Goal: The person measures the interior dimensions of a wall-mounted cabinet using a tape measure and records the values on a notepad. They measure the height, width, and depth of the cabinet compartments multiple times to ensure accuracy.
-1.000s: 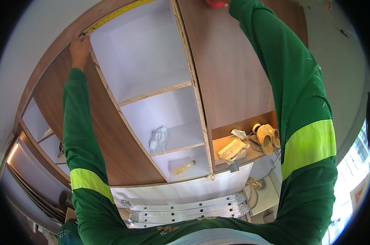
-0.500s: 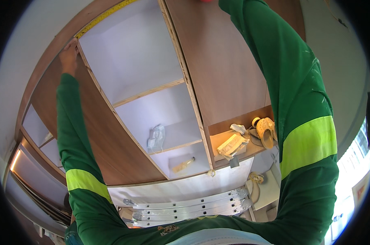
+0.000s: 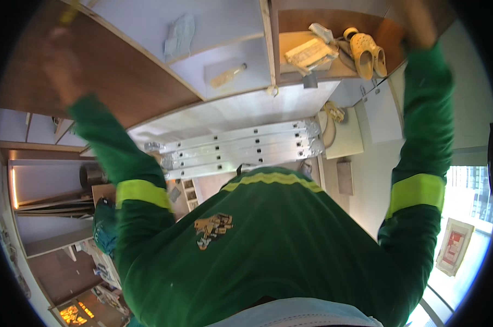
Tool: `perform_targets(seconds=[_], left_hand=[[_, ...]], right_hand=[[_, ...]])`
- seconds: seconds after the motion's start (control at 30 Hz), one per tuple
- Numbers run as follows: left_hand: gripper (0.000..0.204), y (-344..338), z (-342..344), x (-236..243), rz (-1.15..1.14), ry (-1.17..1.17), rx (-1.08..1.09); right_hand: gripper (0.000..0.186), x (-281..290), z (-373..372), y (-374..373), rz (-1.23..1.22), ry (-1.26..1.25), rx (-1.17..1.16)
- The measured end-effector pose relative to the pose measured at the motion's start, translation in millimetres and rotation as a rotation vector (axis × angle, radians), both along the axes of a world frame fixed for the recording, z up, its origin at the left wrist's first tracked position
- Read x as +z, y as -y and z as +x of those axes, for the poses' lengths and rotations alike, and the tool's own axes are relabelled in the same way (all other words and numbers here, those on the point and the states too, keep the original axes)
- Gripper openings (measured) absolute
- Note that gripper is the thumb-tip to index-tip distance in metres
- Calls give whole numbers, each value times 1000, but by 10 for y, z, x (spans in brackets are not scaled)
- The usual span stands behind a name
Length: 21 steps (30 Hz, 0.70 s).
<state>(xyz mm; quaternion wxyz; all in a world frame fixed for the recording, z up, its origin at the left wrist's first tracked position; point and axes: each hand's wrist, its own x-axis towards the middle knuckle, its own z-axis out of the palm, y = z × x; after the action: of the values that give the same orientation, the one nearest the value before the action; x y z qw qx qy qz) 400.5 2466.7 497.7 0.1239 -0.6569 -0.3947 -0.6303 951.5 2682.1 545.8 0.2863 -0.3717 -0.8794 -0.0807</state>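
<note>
My left hand (image 3: 58, 65) is blurred in front of a brown cabinet panel (image 3: 110, 68), just below a short piece of yellow tape measure (image 3: 67, 14); whether it holds the tape is unclear. My right hand (image 3: 420, 30) is smeared at the upper right edge, beside an open wooden niche (image 3: 290, 43) holding tan perforated clogs (image 3: 365, 54) and a yellowish packet (image 3: 306, 53). In white compartments lie a face mask (image 3: 178, 35) and a clear bottle (image 3: 227, 76).
An aluminium ladder (image 3: 238, 141) lies across below the cabinets, my torso in front of it. At left are a lit shelf recess (image 3: 39, 180) with stacked boards (image 3: 56, 207) and a teal bag (image 3: 105, 231). A bright window (image 3: 467, 191) is at right.
The view has tilted downward, so the cabinets sit higher in frame and more of my torso shows. My left hand has left the upper cabinet corner; both hands are now motion-blurred.
</note>
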Motion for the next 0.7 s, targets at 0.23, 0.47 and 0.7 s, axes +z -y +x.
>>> perform_targets(seconds=[0.23, 0.47, 0.7], left_hand=[[20, 8, 778, -4555, -390, 669, 269], [15, -42, 755, -6119, -560, 1135, 382], [9, -509, 752, -6336, -572, 1003, 534]], right_hand=[[27, -3943, 255, -279, -458, 236, 127], [23, -5011, -84, -175, -899, 328, 18], [22, -5229, -141, -561, -829, 376, -11]])
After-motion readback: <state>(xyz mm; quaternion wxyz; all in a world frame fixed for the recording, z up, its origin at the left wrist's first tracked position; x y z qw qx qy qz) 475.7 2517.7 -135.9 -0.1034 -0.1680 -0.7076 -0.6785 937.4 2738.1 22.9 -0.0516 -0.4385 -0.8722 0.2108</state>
